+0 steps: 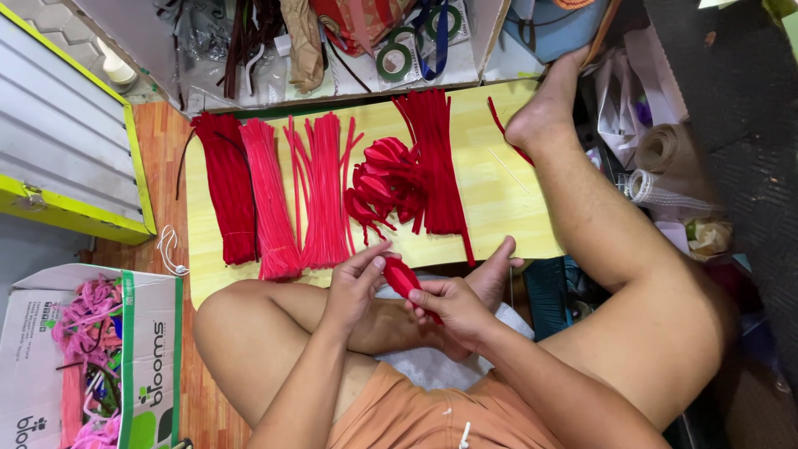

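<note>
Both my hands hold one bent red pipe cleaner loop [401,276] above my crossed legs. My left hand [357,287] pinches its upper end with fingertips. My right hand [453,309] grips its lower end. Just beyond them lies a yellow board [490,187] with several bundles of straight pipe cleaners: dark red [229,187], pink-red [270,199], bright red [324,191] and another dark red bundle [440,162]. A heap of finished red loops [386,183] lies between the last two bundles.
A cardboard box [150,349] with pink pipe cleaners stands at lower left. A yellow-edged case [66,150] lies at left. An open box [332,41] with green tape rolls and scissors sits beyond the board. My right foot [544,104] rests on the board's far corner.
</note>
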